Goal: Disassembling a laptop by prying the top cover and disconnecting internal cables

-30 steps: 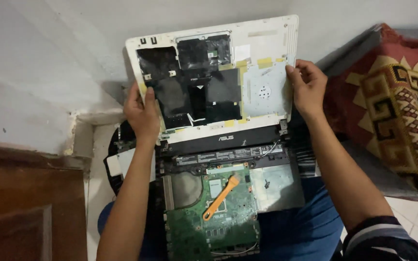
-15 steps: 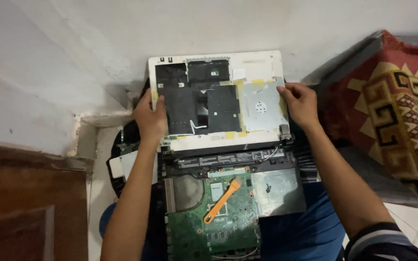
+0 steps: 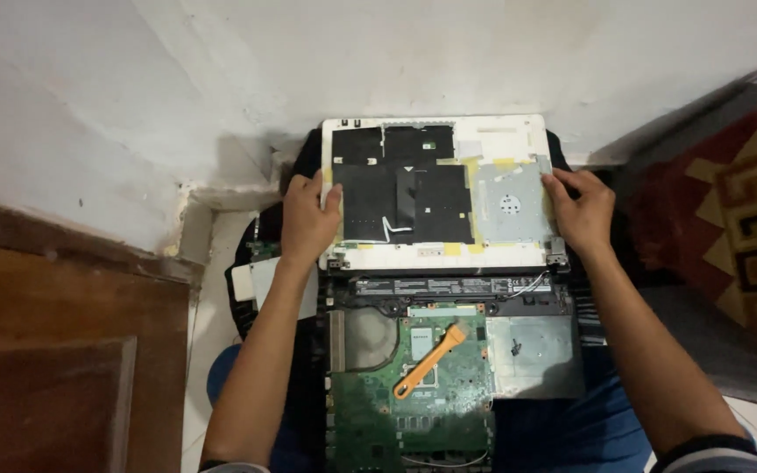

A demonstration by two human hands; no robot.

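Two hands hold the white laptop cover [image 3: 435, 188], our left hand [image 3: 307, 219] and right hand [image 3: 582, 210] gripping its sides above the green board [image 3: 413, 412]. An orange pry tool [image 3: 431, 361] lies there. We think it needs slow, steady handling.

Left hand [image 3: 308, 221] and right hand [image 3: 582, 213] outstretched, fingers curled, grip closed
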